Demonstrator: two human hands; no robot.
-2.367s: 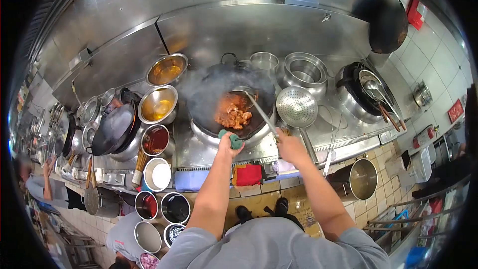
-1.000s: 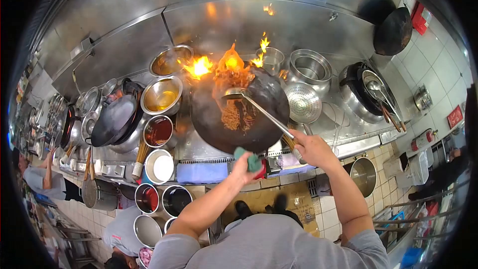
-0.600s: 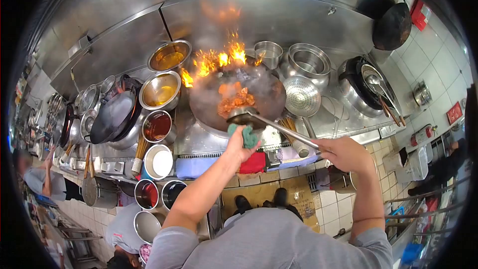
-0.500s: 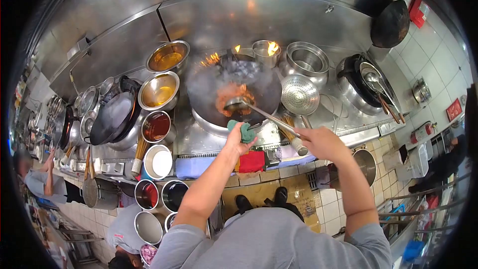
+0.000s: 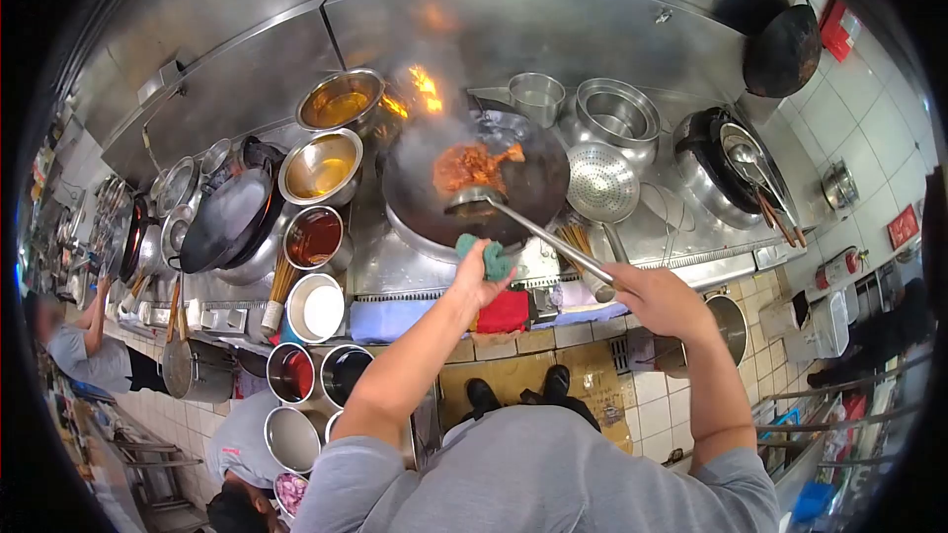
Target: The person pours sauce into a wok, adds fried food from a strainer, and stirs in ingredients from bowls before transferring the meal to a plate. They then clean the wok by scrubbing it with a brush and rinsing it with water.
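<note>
Reddish-brown pieces of food (image 5: 468, 168) lie in a large dark wok (image 5: 533, 199), with smoke over its left part. My left hand (image 5: 482, 281) is closed on a green cloth (image 5: 491, 259) at the wok's near edge; the cloth hides whatever is under it. My right hand (image 5: 647, 298) grips the end of a long metal ladle (image 5: 546, 235). The ladle's bowl is inside the wok, touching the near side of the food. Orange flames (image 5: 425, 89) rise behind the wok at its far left.
Two bowls of yellow liquid (image 5: 321, 176) stand left of the wok, above a pot of red sauce (image 5: 314, 237). On the right are a perforated strainer (image 5: 602, 183) and nested steel pots (image 5: 617, 111). Co-workers (image 5: 94, 355) (image 5: 245, 444) are at the left and lower left.
The flames have shrunk from a wide blaze and shifted. The food has been tossed and has settled in the wok. My right hand has moved the ladle back and forth through it.
</note>
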